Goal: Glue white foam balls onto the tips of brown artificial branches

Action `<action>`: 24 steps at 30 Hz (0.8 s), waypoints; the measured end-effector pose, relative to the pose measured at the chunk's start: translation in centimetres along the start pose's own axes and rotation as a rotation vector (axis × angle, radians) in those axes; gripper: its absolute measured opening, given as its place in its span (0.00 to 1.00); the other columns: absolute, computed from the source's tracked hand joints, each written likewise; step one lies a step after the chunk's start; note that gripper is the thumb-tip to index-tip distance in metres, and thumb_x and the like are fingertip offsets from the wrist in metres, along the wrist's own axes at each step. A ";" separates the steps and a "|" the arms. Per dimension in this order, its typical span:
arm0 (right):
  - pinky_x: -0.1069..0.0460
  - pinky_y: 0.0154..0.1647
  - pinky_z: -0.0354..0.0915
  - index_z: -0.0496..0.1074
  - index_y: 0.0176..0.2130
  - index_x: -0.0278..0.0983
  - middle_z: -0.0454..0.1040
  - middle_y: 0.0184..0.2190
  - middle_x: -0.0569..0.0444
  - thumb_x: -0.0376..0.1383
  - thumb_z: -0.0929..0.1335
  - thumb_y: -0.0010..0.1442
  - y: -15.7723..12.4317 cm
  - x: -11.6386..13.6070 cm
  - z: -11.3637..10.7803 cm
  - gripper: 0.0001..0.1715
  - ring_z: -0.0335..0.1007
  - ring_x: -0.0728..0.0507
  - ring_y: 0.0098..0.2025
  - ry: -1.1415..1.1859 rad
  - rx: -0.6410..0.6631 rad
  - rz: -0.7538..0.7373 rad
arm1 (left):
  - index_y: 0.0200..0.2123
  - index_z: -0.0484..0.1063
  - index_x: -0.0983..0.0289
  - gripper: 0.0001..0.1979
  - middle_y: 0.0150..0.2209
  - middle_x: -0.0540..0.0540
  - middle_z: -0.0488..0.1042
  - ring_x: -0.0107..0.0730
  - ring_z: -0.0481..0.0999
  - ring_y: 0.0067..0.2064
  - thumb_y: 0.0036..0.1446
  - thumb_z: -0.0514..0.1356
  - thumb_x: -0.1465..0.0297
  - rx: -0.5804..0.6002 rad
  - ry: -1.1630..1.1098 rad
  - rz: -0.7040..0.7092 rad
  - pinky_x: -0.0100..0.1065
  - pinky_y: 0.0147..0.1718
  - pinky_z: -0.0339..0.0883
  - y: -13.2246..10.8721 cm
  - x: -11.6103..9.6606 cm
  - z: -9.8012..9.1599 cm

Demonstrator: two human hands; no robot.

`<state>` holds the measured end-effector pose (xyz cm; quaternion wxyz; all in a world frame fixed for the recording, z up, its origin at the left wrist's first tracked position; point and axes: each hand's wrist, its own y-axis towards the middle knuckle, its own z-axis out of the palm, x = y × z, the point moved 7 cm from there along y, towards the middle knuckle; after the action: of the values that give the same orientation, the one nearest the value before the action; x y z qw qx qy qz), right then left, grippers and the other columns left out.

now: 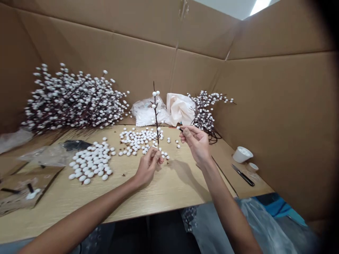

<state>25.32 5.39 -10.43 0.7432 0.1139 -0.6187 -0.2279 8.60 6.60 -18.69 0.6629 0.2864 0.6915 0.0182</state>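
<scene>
From where I stood, taking the left hand (pixel 150 160) as the clock's centre and twelve as away from the person, the dark stem (pixel 156 120) rose nearly upright toward twelve, its foot pinched between the thumb and fingers of that hand. The right hand (pixel 196 143), at two, pinched a short dark piece with a white tip (pixel 180 129), apart from the stem; I couldn't tell quite what it was. The stem looked light and fairly stiff, though its thin side twigs seemed liable to snap, so the bare foot struck me as the best place to hold it. The loose white beads looked smooth and likely to roll: one heap (pixel 91 162) lay at nine, another (pixel 140 139) at eleven, close behind the stem, where a sweeping sleeve might have scattered them. On the worktop (pixel 132 201) a big bundle of beaded stems (pixel 74 100) crowded ten; a clear bag (pixel 148 111) sat at twelve, crumpled white wrapping (pixel 180 107) at one, and a smaller bundle (pixel 205 111) beyond it. Toward three were a white cup (pixel 241 154) and a black-handled tool (pixel 243 175). Cardboard walls (pixel 132 60) hemmed the far side.
</scene>
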 end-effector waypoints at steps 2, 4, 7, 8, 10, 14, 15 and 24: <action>0.55 0.26 0.64 0.75 0.34 0.35 0.74 0.24 0.55 0.42 0.71 0.53 1.4 0.4 1.5 0.13 0.67 0.51 0.25 -0.076 0.050 -0.100 | 0.34 0.62 0.63 0.11 0.27 0.50 0.71 0.27 0.70 0.29 0.64 0.51 0.61 -0.032 -0.021 -0.009 0.29 0.30 0.64 0.0 0.2 -0.4; 0.55 0.25 0.64 0.74 0.32 0.34 0.73 0.23 0.55 0.42 0.71 0.54 2.1 0.7 2.7 0.12 0.66 0.51 0.23 -0.147 0.099 -0.181 | 0.34 0.61 0.63 0.11 0.27 0.50 0.71 0.27 0.70 0.29 0.63 0.52 0.61 -0.057 -0.046 -0.024 0.29 0.30 0.64 0.0 0.5 -0.6; 0.55 0.24 0.63 0.73 0.31 0.34 0.71 0.22 0.56 0.39 0.69 0.57 1.8 0.2 3.7 0.10 0.64 0.52 0.23 -0.262 0.138 -0.254 | 0.33 0.61 0.63 0.11 0.26 0.49 0.71 0.27 0.70 0.28 0.63 0.52 0.61 -0.077 -0.071 -0.040 0.29 0.29 0.64 0.0 0.8 -0.7; 0.55 0.25 0.63 0.73 0.32 0.34 0.71 0.23 0.56 0.38 0.68 0.58 1.5 -0.1 3.8 0.09 0.64 0.51 0.24 -0.307 0.140 -0.276 | 0.33 0.61 0.63 0.11 0.26 0.49 0.71 0.26 0.70 0.28 0.63 0.53 0.62 -0.077 -0.073 -0.043 0.28 0.29 0.64 0.0 0.8 -0.6; 0.54 0.29 0.65 0.72 0.33 0.35 0.72 0.26 0.54 0.36 0.66 0.59 0.7 -0.6 3.8 0.07 0.67 0.50 0.27 -0.415 0.140 -0.332 | 0.33 0.61 0.62 0.10 0.26 0.49 0.71 0.26 0.70 0.28 0.63 0.52 0.62 -0.069 -0.072 -0.050 0.28 0.29 0.64 0.0 1.0 -0.5; 0.53 0.34 0.66 0.72 0.34 0.35 0.74 0.29 0.53 0.33 0.65 0.59 -0.5 -1.0 3.6 0.05 0.69 0.49 0.31 -0.548 0.110 -0.450 | 0.34 0.60 0.62 0.10 0.27 0.49 0.71 0.25 0.70 0.27 0.63 0.53 0.62 -0.059 -0.073 -0.064 0.28 0.29 0.64 0.0 1.3 -0.3; 0.52 0.34 0.66 0.72 0.34 0.36 0.75 0.30 0.52 0.33 0.65 0.59 -0.6 -1.0 3.5 0.05 0.70 0.49 0.31 -0.550 0.094 -0.462 | 0.34 0.60 0.62 0.10 0.27 0.49 0.71 0.25 0.70 0.27 0.63 0.53 0.62 -0.058 -0.074 -0.066 0.27 0.28 0.64 0.0 1.3 -0.2; 0.53 0.33 0.67 0.71 0.33 0.36 0.75 0.30 0.53 0.32 0.64 0.59 -0.1 -1.4 3.5 0.06 0.70 0.49 0.31 -0.578 0.099 -0.440 | 0.35 0.60 0.63 0.09 0.27 0.49 0.71 0.24 0.69 0.27 0.63 0.52 0.63 -0.048 -0.076 -0.046 0.28 0.28 0.65 0.0 1.3 -0.1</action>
<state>21.72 6.30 -10.94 0.4643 0.2109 -0.7742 -0.3749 8.55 7.20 -19.81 0.6955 0.2548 0.6718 0.0085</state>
